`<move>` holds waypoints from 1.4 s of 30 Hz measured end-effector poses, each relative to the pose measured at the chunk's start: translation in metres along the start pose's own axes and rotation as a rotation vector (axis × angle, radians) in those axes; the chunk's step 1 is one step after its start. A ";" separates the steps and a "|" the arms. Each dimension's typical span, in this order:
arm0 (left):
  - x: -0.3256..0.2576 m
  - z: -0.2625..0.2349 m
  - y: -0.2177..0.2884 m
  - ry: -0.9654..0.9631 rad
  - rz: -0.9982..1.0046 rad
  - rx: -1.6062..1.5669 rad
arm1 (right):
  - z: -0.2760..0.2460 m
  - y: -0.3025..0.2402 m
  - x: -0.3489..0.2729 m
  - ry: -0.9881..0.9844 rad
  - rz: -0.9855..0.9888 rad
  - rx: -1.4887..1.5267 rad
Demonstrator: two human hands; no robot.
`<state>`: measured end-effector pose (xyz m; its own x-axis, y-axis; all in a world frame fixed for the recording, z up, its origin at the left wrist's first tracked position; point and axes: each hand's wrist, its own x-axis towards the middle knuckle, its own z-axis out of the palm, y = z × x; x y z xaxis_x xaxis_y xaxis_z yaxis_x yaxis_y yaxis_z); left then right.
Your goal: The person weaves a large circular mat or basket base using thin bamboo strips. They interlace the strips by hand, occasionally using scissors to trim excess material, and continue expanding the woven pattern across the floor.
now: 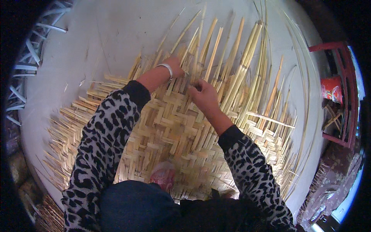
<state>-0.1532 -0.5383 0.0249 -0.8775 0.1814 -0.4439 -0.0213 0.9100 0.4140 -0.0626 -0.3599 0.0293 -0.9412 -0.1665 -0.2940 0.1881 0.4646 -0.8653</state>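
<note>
A half-woven mat (166, 127) of pale split reeds in a herringbone weave lies on the floor under my arms. Loose reed strips (235, 58) fan out from its far edge. My left hand (174, 66), with a silvery bracelet at the wrist, is closed among the strips at that edge, its fingertips partly hidden. Just right of it and a little nearer, my right hand (203, 96) pinches a reed strip where it leaves the weave. The hands are close together but apart.
A shoe (163, 176) rests on the mat near my body. Long thin strips (305, 77) curve along the floor at right. A dark red frame (348, 92) with a red container (332, 89) stands far right, and pale metal bars (33, 52) at upper left.
</note>
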 end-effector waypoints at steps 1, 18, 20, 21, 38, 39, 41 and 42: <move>-0.003 -0.002 -0.005 -0.007 0.024 -0.044 | 0.000 0.001 0.000 -0.013 0.037 0.072; -0.027 0.014 -0.044 -0.032 0.059 -0.408 | 0.013 0.001 -0.003 0.130 -0.050 -0.159; -0.024 0.013 -0.044 -0.016 0.088 -0.275 | 0.013 0.001 -0.003 0.136 -0.067 -0.131; -0.023 0.013 -0.044 -0.035 0.095 -0.228 | 0.014 0.001 -0.004 0.147 -0.077 -0.137; -0.074 0.027 -0.052 0.172 -0.087 -1.122 | 0.017 0.000 -0.002 0.045 -0.318 -0.492; -0.078 0.027 -0.053 0.193 -0.109 -1.089 | 0.017 0.000 -0.003 0.034 -0.294 -0.504; -0.087 0.027 -0.055 0.236 -0.129 -1.020 | 0.017 0.000 -0.002 0.012 -0.300 -0.515; -0.091 0.027 -0.057 0.254 -0.127 -0.985 | 0.017 0.001 0.001 0.002 -0.327 -0.514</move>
<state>-0.0599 -0.5967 0.0204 -0.9143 -0.0837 -0.3963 -0.4050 0.1859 0.8952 -0.0584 -0.3743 0.0218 -0.9279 -0.3700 -0.0450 -0.2699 0.7504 -0.6034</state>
